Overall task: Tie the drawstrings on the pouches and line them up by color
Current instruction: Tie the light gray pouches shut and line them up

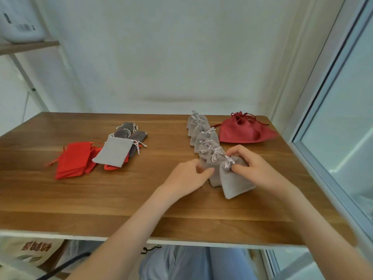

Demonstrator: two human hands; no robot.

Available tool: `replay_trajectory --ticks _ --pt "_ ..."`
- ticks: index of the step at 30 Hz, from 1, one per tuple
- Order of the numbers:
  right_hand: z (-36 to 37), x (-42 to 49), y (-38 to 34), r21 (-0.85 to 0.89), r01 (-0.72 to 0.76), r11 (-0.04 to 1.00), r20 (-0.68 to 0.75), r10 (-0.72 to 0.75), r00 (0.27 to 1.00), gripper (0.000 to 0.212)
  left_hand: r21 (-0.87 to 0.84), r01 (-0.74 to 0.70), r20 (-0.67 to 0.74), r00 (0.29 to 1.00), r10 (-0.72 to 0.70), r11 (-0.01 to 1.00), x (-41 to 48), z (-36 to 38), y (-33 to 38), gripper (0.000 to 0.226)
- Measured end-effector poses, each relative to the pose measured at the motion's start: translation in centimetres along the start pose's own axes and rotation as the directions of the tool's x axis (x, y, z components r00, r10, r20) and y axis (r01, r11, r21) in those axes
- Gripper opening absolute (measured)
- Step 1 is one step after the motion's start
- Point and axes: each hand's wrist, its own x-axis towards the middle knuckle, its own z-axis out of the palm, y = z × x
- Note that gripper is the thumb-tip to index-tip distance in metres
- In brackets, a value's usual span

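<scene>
The right hand (pixel 252 164) pinches the tied neck of the grey pouch (pixel 236 182), which lies on the tabletop (pixel 121 199) between both hands. The left hand (pixel 189 174), fingers curled, touches the row (pixel 203 134) beside it; I can't tell whether it grips. Red pouches (pixel 74 160) lie well to its left.

The person's left forearm (pixel 131 229) and right forearm (pixel 314 215) are bare above the table (pixel 80 201), uncovered from the picture's lower edge up to the left hand (pixel 189 174) and right hand (pixel 254 166). Below the table's near edge, the legs wear light blue trousers (pixel 191 263) of softly creased, denim-like cloth.
</scene>
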Motion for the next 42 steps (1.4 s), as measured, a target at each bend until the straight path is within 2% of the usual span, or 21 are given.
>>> replay_trajectory --ticks 4,9,13,18,21,26,29,32,34,36,40,42 --pt "1.0 -1.1 2.3 -0.158 0.043 0.986 -0.059 -0.053 0.997 0.031 0.191 0.028 -0.072 0.997 -0.015 0.981 -0.1 1.6 1.2 0.021" --pt "2.1 -1.5 2.2 -0.378 -0.013 0.926 -0.269 -0.097 0.958 0.055 0.202 0.017 -0.107 0.994 0.005 0.979 0.0 1.8 1.5 0.020" --pt "3.0 -1.4 1.3 -0.478 0.069 0.876 -0.323 -0.248 0.913 0.057 0.191 0.017 -0.206 0.978 0.024 0.981 0.0 1.5 1.1 0.019" --pt "4.9 -0.1 -0.3 -0.525 0.198 0.828 -0.273 -0.384 0.882 0.051 0.313 0.080 -0.372 0.927 0.044 0.946 0.0 0.1 -0.8 0.024" --pt "6.8 0.9 -1.5 -0.518 0.260 0.815 -0.220 -0.420 0.881 0.048 0.395 0.251 -0.436 0.898 -0.060 0.883 -0.2 -1.3 -2.6 0.030" --pt "10.2 2.9 -3.7 -0.476 0.361 0.802 -0.092 -0.454 0.886 0.045 0.423 0.520 -0.573 0.788 -0.225 0.742 -0.5 -3.5 -6.4 0.047" --pt "11.8 4.0 -4.7 -0.442 0.388 0.809 -0.058 -0.457 0.887 0.044 0.453 0.591 -0.653 0.730 -0.203 0.667 -0.6 -4.3 -9.1 0.050" --pt "12.5 4.8 -5.0 -0.431 0.395 0.811 -0.024 -0.448 0.894 0.042 0.549 0.600 -0.658 0.740 -0.143 0.582 -1.1 -5.9 -10.1 0.035" --pt "12.9 5.2 -4.9 -0.410 0.389 0.825 -0.002 -0.428 0.904 0.040 0.560 0.585 -0.633 0.759 -0.152 0.587 -1.0 -6.7 -10.6 0.024" --pt "13.1 5.6 -4.6 -0.383 0.377 0.843 0.026 -0.398 0.917 0.040 0.596 0.523 -0.584 0.803 -0.118 0.609 -0.6 -7.1 -11.2 0.022" --pt "13.6 6.4 -3.9 -0.315 0.327 0.891 0.116 -0.306 0.945 0.040 0.556 0.499 -0.579 0.806 -0.121 0.664 -0.8 -7.7 -10.3 0.021" --pt "14.1 6.8 -3.9 -0.243 0.272 0.931 0.117 -0.250 0.961 0.039 0.538 0.458 -0.615 0.787 -0.042 0.708 -1.1 -7.6 -9.7 0.023"
